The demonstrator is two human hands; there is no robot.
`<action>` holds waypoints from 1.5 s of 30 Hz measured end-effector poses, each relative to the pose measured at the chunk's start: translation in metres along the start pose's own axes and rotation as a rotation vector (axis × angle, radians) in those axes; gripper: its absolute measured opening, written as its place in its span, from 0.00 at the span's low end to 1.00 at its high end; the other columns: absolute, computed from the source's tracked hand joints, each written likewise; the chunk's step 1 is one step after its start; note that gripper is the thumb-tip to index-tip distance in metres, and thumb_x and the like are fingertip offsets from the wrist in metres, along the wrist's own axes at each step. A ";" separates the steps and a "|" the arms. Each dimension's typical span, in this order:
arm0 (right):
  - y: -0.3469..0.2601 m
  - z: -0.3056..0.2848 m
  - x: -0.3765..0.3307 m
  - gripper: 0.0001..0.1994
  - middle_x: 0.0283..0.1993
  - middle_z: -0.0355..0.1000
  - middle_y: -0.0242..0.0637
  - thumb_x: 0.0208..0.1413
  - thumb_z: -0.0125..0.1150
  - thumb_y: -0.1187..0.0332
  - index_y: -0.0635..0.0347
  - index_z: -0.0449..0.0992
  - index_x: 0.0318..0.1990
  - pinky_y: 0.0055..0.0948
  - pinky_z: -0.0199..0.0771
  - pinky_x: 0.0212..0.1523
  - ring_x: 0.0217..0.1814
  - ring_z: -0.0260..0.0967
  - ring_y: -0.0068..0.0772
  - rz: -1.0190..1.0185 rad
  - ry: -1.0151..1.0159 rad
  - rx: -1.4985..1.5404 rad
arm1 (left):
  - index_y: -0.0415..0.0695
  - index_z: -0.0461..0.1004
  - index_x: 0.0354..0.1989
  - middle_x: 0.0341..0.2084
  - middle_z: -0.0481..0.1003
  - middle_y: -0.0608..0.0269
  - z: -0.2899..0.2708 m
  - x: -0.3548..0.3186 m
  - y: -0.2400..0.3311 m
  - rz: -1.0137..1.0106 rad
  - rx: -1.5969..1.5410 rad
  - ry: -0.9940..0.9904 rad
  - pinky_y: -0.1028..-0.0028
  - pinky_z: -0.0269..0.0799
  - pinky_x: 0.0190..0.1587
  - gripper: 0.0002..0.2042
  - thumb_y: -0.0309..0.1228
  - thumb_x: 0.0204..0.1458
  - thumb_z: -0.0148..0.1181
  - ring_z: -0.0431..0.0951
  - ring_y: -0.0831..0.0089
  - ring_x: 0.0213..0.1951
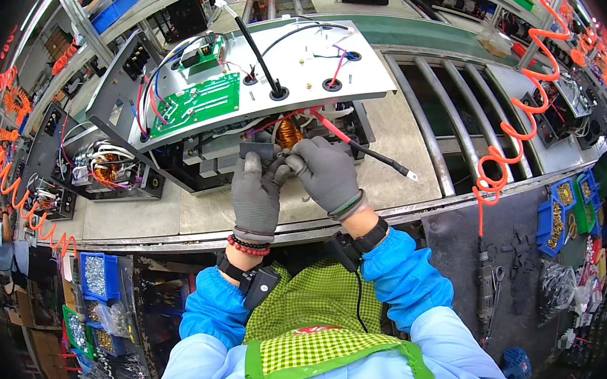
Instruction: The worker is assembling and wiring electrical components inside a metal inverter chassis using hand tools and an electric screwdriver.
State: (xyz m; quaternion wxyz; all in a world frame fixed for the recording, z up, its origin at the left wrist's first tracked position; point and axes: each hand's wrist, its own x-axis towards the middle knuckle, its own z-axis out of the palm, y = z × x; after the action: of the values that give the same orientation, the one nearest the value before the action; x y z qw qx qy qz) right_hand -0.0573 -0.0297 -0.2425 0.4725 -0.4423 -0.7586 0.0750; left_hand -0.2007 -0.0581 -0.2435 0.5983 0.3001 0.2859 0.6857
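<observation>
In a grey glove, my left hand (256,196) pinches a small dark grey rectangular piece (255,149) at the front of an opened electrical unit. My gloved right hand (325,177) is closed beside it, fingertips meeting the left thumb; what they grip is too small to make out. Just beyond the fingers sits a copper-coloured wire coil (289,133). Above it, the unit's white metal panel (307,63) is tilted up, carrying a green circuit board (199,101). A red and black cable (375,154) with a ring terminal sticks out to the right of my right hand.
Another opened unit (107,165) stands to the left on the bench (134,222). Metal rollers (432,121) lie right of the work. An orange coiled hose (497,159) hangs down to a power screwdriver (485,285). Blue bins of fasteners (549,225) sit far right, and another bin (99,278) lower left.
</observation>
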 end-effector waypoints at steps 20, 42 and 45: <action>-0.012 -0.002 0.003 0.10 0.31 0.68 0.40 0.56 0.57 0.57 0.54 0.70 0.34 0.44 0.70 0.31 0.34 0.71 0.49 0.057 -0.109 -0.070 | 0.37 0.66 0.52 0.45 0.73 0.54 -0.008 0.001 -0.005 0.063 0.040 -0.001 0.67 0.76 0.47 0.18 0.41 0.67 0.41 0.77 0.65 0.47; -0.015 -0.004 0.003 0.10 0.31 0.69 0.40 0.57 0.57 0.58 0.54 0.70 0.36 0.44 0.70 0.31 0.34 0.71 0.48 0.097 -0.100 -0.127 | 0.37 0.66 0.49 0.43 0.73 0.54 -0.009 0.006 -0.005 0.005 0.053 -0.060 0.69 0.76 0.46 0.17 0.41 0.66 0.44 0.77 0.65 0.45; -0.015 -0.005 0.003 0.11 0.31 0.69 0.40 0.57 0.57 0.57 0.54 0.70 0.35 0.44 0.70 0.31 0.34 0.71 0.48 0.120 -0.120 -0.126 | 0.38 0.66 0.53 0.46 0.73 0.56 -0.010 0.006 -0.005 -0.023 0.076 -0.061 0.70 0.72 0.48 0.19 0.42 0.67 0.39 0.75 0.70 0.45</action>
State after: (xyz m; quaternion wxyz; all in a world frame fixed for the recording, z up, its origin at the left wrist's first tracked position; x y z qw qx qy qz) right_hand -0.0632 -0.0380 -0.2297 0.3923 -0.5105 -0.7609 0.0815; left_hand -0.2058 -0.0519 -0.2538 0.6028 0.3403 0.2967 0.6579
